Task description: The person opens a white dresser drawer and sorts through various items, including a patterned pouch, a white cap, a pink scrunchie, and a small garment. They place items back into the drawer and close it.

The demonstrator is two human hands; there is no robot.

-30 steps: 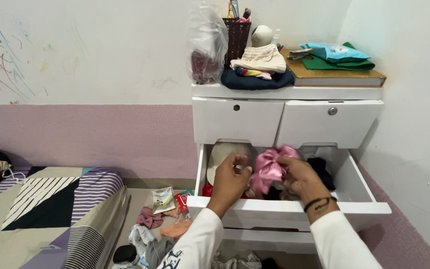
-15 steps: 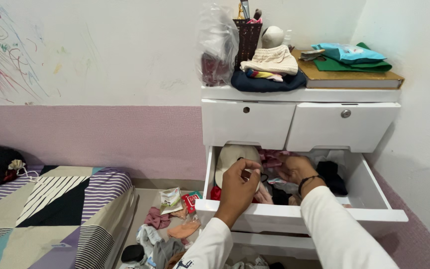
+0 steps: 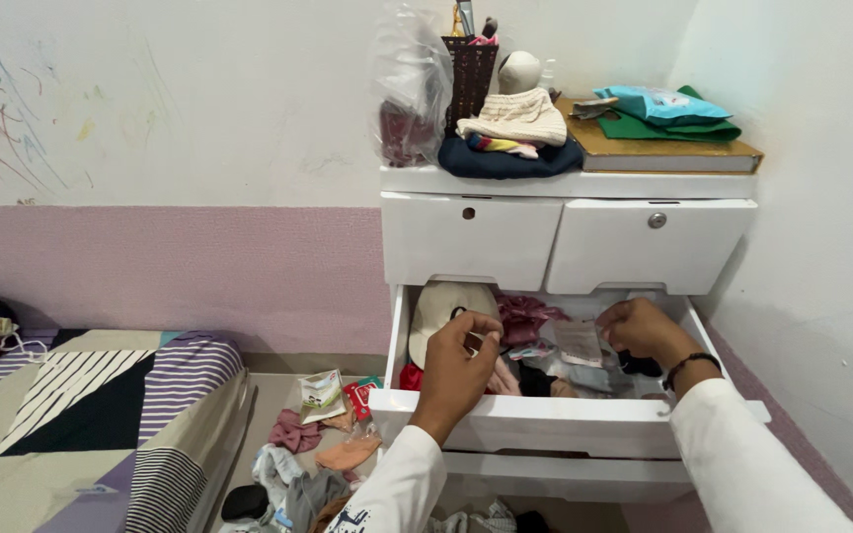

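Note:
A white drawer point(image 3: 545, 422) stands pulled out of a white plastic chest point(image 3: 565, 237), and both my hands are over it. My left hand point(image 3: 458, 367) hovers over the drawer's left half, thumb and forefinger pinched on a thin black hair band point(image 3: 457, 314), beside a beige cap point(image 3: 436, 301). My right hand point(image 3: 644, 331) reaches into the right half with fingers curled down among dark clothes point(image 3: 634, 363) and a pale packet point(image 3: 579, 342); I cannot see what it grips. A crumpled pink satin cloth point(image 3: 525, 316) lies at the drawer's back middle, free of both hands.
The chest top carries a plastic bag point(image 3: 409, 84), a dark basket point(image 3: 470, 74), folded clothes point(image 3: 510, 138) and a thick book point(image 3: 663, 153) under a teal pouch. Loose clothes and packets point(image 3: 323, 434) litter the floor. A bed point(image 3: 91, 415) lies left; a wall point(image 3: 821, 247) is close on the right.
My right hand let the pink satin cloth go into the drawer and moved to the right side. My left hand stayed over the left half, fingers still pinched.

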